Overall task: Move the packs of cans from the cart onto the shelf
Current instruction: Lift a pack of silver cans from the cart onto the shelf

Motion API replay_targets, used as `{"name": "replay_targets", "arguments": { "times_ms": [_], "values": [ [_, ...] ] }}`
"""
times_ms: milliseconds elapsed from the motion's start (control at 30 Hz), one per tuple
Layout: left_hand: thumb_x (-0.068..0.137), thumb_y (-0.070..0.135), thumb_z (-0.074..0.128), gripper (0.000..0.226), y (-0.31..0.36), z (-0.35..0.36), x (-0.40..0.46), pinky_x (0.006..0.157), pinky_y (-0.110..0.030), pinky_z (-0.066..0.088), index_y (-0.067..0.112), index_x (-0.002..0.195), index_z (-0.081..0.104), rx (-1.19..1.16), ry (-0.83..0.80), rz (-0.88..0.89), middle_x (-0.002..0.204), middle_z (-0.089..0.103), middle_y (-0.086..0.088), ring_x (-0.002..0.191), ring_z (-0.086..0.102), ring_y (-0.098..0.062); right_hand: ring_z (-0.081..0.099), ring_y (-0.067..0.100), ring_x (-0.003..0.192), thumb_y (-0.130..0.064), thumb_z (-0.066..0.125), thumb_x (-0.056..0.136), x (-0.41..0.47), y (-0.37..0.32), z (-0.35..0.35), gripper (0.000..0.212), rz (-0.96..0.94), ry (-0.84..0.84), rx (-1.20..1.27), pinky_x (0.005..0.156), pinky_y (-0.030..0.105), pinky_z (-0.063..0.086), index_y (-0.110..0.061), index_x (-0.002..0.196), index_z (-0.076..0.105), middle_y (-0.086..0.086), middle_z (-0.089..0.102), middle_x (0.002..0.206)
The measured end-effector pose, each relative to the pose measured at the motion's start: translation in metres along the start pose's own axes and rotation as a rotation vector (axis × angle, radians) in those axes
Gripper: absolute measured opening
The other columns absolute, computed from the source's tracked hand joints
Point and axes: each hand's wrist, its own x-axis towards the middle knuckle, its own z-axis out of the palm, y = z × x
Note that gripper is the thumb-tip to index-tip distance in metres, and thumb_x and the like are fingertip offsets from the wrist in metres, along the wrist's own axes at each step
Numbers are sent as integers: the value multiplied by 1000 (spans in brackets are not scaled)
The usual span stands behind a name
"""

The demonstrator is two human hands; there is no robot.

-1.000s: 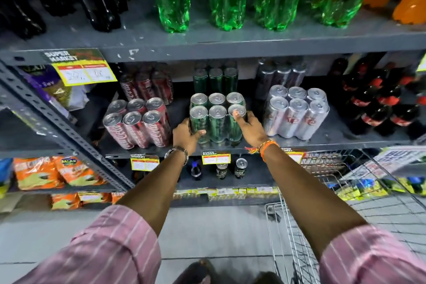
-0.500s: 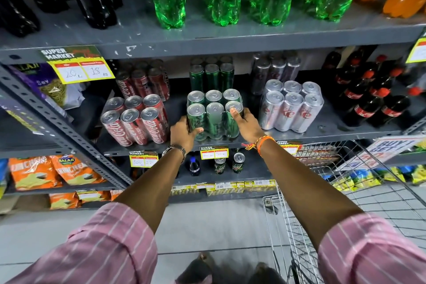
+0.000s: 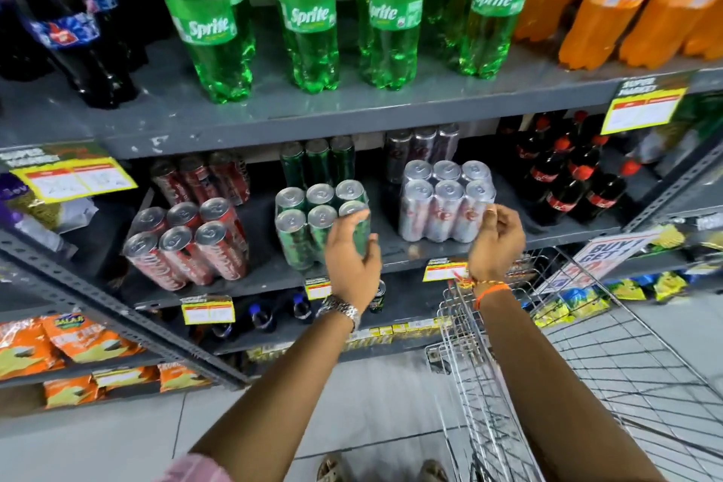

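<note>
A shrink-wrapped pack of green cans point(image 3: 309, 223) stands on the grey middle shelf point(image 3: 407, 252), between a tilted pack of red cola cans point(image 3: 187, 243) and a pack of silver cans point(image 3: 442, 203). My left hand point(image 3: 352, 258) hovers in front of the green pack's right side, fingers spread, holding nothing. My right hand point(image 3: 495, 243) is off the green pack, in front of the silver pack's lower right corner. Its fingers are loosely curled with nothing in them. The wire cart point(image 3: 587, 329) is below on the right.
Large green, dark and orange soda bottles point(image 3: 309, 23) line the shelf above. Small dark cola bottles point(image 3: 567, 184) stand right of the silver pack. More cans stand behind the packs. Snack bags point(image 3: 58, 344) fill low shelves at left. Price tags point(image 3: 444, 270) hang on the shelf edge.
Both hands have let go of the green pack, which now stands on the shelf. They have drawn back and shifted right; the view has moved closer and rightward.
</note>
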Motion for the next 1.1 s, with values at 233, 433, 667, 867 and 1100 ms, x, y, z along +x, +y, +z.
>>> {"name": "replay_targets", "arguments": {
  "times_ms": [233,433,667,867,1100],
  "values": [
    [87,27,71,81,4,102,46,117,-31,27,2,152,28,72,-426,-346,158,36,-16,145,36,-29,53,18,120,-34,55,101,68,20,-9,48,224,-305,-181,105,26,39,-3,137,50,12,59,137],
    [84,20,71,40,-23,124,53,86,-38,53,6,120,61,165,-353,-328,114,73,-15,103,69,-33,56,18,108,-36,51,102,81,37,-8,30,151,-504,-199,101,37,44,-12,118,59,2,64,117],
    [82,14,75,31,-12,122,39,88,-34,58,2,110,69,52,-300,-369,108,76,-15,98,72,-23,58,20,104,-60,53,88,116,56,-10,22,197,-599,-228,109,51,44,-39,84,60,-8,63,100],
    [84,9,74,30,-11,125,29,65,1,45,-2,112,69,27,-272,-402,111,75,-14,93,66,-11,62,31,124,-73,54,77,143,97,-8,34,251,-704,-195,112,55,44,-46,94,65,8,68,130],
    [84,19,76,30,-12,124,30,80,-23,56,3,109,69,-9,-272,-396,109,76,-13,94,70,-13,62,28,122,-68,46,85,112,41,-18,63,197,-651,-257,111,50,44,-21,123,61,9,68,129]
  ]
}}
